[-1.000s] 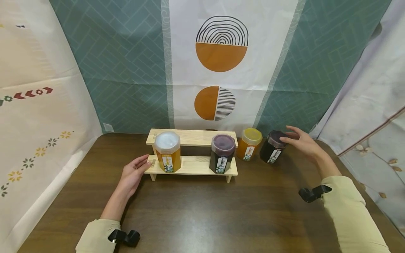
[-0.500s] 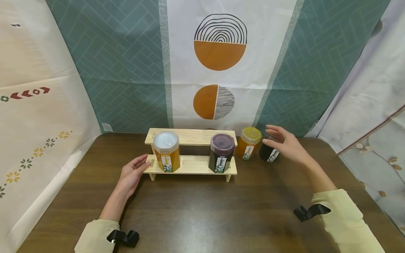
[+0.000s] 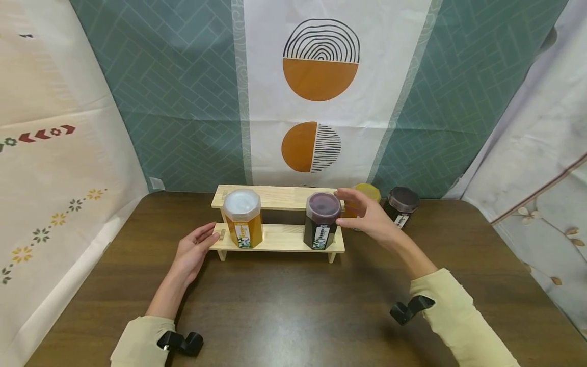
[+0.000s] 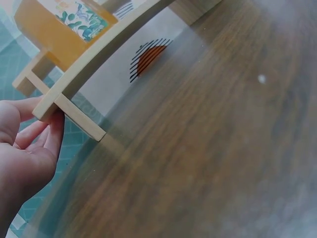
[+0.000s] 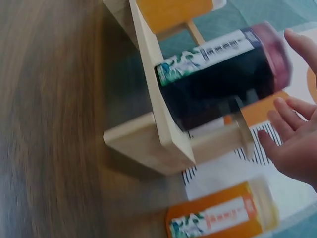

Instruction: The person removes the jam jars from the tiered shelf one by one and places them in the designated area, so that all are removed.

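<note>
A two-tier wooden rack stands on the table. My left hand grips the left end of its lower board, thumb over the wood and fingers underneath, as the left wrist view shows. On that tier sit an amber jar with a whitish lid at the left and a dark jar with a purplish lid at the right. My right hand is beside the purplish lid, thumb and fingers spread around its right side. In the right wrist view, a gap shows between the fingertips and the dark jar.
Behind my right hand stands a yellow-lidded amber jar, partly hidden. Right of it is another dark jar on the brown table. A patterned cloth hangs directly behind the rack.
My right hand has moved left from the far-right dark jar, past the yellow-lidded jar, to the dark jar on the rack. The left hand stays on the rack; no jar has moved.
</note>
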`<state>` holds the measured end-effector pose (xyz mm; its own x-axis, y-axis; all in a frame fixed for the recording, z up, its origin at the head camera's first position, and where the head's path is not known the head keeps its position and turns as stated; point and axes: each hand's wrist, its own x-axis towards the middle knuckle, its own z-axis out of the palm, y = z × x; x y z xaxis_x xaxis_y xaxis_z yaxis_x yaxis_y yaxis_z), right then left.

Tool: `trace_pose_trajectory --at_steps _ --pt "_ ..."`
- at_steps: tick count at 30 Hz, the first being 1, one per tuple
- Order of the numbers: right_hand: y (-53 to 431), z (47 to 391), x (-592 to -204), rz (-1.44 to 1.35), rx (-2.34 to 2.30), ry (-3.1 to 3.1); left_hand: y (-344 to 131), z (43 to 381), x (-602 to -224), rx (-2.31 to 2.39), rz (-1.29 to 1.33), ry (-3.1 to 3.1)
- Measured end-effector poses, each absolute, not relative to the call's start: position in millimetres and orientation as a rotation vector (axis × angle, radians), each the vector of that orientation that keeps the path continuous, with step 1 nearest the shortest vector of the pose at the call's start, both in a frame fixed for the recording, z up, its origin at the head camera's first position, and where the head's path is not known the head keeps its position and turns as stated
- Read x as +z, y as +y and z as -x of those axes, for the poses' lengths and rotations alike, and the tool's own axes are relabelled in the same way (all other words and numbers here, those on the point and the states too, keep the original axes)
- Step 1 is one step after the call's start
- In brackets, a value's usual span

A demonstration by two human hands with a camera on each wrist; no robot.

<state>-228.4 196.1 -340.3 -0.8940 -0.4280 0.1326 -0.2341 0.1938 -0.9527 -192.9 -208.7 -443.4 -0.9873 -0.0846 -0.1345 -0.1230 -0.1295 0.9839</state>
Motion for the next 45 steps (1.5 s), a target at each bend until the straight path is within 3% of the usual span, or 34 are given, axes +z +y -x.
trace_pose_trajectory --at_steps 23,36,45 --pt "164.6 237.6 -349.0 0.575 -1.888 2.286 -206.7 193.1 -443.0 2.342 0.247 2.032" --pt "170.3 231.4 -339.4 0.608 -1.994 2.209 -207.7 192.6 -443.4 2.329 0.268 2.055" --pt "200.5 226.4 -330.6 0.601 -2.070 2.245 -207.1 192.8 -442.9 2.314 0.259 2.076"
